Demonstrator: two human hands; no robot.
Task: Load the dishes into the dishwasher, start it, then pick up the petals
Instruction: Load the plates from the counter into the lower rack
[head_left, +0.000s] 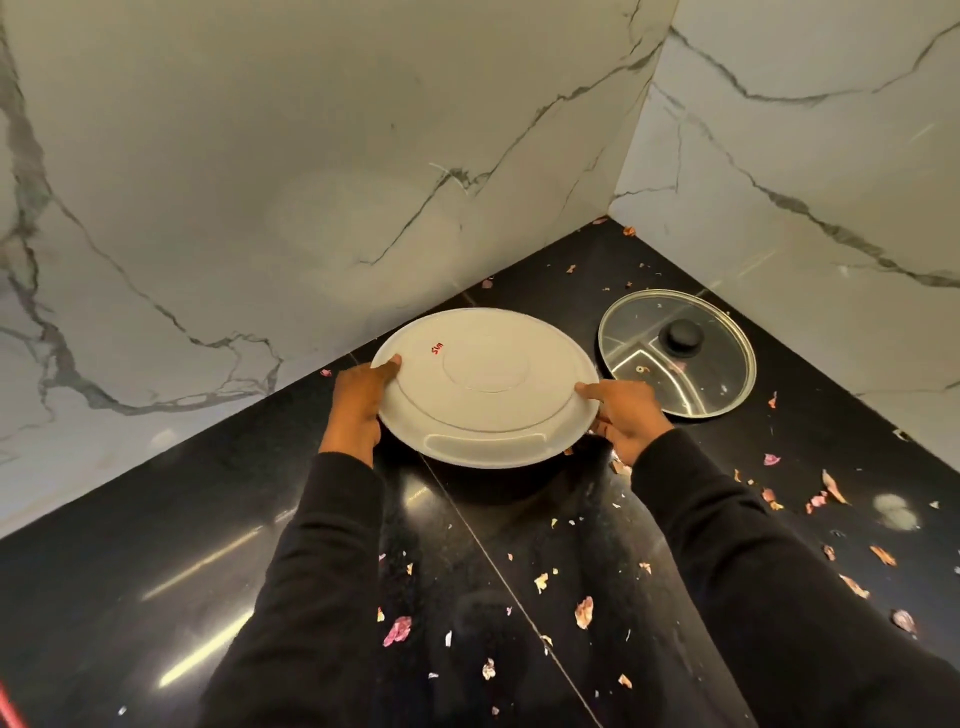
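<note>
Gripping upturned plate (488, 384), both hands (363, 395) (626, 413), lid (675, 358) beside

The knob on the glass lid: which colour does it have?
The knob is black; the head view shows it best.

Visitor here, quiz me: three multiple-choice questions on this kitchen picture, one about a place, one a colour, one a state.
1. The glass lid lies: A) right of the plate B) left of it C) on it
2. The lid's knob is: A) red B) black C) white
3. The plate is: A) untouched B) held at both sides C) held at one side
Answers: 1 A, it lies beyond the right hand; 2 B, dark against clear glass; 3 B, the left hand and right hand grip opposite rims.
</note>
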